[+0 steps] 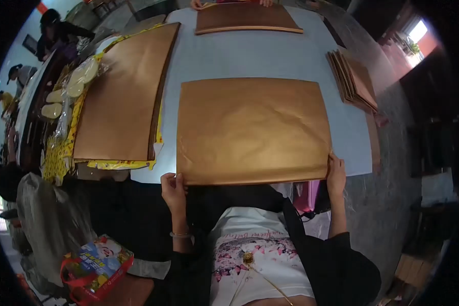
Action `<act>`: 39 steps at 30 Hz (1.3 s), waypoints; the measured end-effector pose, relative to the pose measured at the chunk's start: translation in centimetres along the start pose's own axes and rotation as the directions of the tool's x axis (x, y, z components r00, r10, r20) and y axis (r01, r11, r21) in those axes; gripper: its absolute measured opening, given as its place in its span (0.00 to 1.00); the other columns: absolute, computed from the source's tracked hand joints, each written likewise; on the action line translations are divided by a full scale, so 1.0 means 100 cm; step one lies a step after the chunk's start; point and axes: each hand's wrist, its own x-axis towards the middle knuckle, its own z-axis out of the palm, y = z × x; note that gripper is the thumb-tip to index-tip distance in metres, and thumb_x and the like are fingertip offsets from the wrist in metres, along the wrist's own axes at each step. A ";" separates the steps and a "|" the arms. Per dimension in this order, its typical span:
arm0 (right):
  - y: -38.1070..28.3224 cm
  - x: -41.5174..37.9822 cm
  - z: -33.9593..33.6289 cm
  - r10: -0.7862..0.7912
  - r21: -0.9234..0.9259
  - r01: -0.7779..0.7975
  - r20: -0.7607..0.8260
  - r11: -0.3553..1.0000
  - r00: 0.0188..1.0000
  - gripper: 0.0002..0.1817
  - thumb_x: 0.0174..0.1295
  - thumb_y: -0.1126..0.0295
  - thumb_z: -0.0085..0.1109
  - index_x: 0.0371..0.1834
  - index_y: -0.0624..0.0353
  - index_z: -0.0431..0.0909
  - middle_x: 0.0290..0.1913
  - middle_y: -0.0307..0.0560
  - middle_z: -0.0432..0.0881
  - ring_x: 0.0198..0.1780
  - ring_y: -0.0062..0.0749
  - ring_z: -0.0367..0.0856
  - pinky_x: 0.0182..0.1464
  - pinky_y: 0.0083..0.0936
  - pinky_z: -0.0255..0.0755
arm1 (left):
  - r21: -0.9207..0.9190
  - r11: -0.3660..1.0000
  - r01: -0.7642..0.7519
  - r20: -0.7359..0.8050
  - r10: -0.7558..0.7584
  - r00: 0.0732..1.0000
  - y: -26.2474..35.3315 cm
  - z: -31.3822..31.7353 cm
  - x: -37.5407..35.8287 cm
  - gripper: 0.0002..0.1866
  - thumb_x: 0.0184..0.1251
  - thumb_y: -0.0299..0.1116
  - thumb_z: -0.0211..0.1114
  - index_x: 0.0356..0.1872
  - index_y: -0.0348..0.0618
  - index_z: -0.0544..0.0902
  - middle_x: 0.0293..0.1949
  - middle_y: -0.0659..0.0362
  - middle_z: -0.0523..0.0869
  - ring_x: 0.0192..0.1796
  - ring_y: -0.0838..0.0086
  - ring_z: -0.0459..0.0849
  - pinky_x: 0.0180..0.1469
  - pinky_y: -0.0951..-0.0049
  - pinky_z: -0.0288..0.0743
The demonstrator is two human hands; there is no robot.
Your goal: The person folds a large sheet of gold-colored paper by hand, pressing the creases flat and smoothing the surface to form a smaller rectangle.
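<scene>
A large sheet of gold-brown paper (255, 130) lies on the pale table in front of me, its near edge reaching the table's front. My left hand (174, 191) pinches the near left corner of this sheet. At its right edge, close to the near right corner, my right hand (335, 173) grips the paper between thumb and fingers. To the left rests a thick stack of the same gold-brown paper (127, 92) on yellow wrapping. Some creases show across the middle and right of the sheet.
Across the pale table (250, 56), another person's hands touch a gold-brown sheet (247, 18). Folded brown paper pieces (352, 79) stand at the right edge. Pale round items in clear plastic (76, 84) sit at far left. A colourful red-edged bag (98, 268) is below left.
</scene>
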 end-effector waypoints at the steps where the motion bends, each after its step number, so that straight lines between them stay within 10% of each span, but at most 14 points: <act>1: -0.004 0.001 0.002 -0.029 0.020 0.029 0.005 0.999 1.000 0.16 0.70 0.69 0.42 0.59 0.53 0.69 0.44 0.60 0.73 0.41 0.59 0.75 0.41 0.44 0.72 | -0.019 1.000 -0.002 0.007 0.003 1.000 0.007 -0.001 -0.002 0.09 0.67 0.30 0.63 0.41 0.40 0.72 0.23 0.62 0.76 0.21 0.83 0.74 0.20 0.82 0.68; 16: -0.001 0.038 0.016 -0.171 -0.154 0.159 -0.068 0.975 0.983 0.23 0.62 0.80 0.43 0.62 0.54 0.66 0.42 0.56 0.71 0.39 0.55 0.75 0.39 0.41 0.72 | -0.004 0.999 -0.034 0.067 0.034 0.997 0.013 0.019 0.039 0.06 0.68 0.28 0.60 0.38 0.36 0.74 0.24 0.62 0.79 0.24 0.83 0.76 0.24 0.82 0.71; 25: 0.000 0.027 0.014 -0.146 -0.263 0.129 -0.045 0.956 0.988 0.21 0.61 0.77 0.44 0.58 0.53 0.71 0.41 0.51 0.73 0.41 0.46 0.74 0.43 0.34 0.67 | 0.420 0.892 -0.165 -0.005 0.184 0.983 0.011 0.020 0.039 0.08 0.66 0.31 0.63 0.37 0.36 0.77 0.26 0.59 0.79 0.28 0.76 0.76 0.33 0.75 0.73; 39: 0.001 0.029 0.017 -0.112 -0.157 0.079 -0.214 0.984 0.970 0.13 0.68 0.64 0.47 0.53 0.50 0.74 0.35 0.44 0.77 0.37 0.43 0.77 0.41 0.36 0.68 | 0.361 0.914 -0.185 -0.011 0.202 0.979 0.009 0.018 0.035 0.09 0.66 0.32 0.63 0.35 0.35 0.77 0.24 0.57 0.79 0.28 0.74 0.78 0.33 0.73 0.73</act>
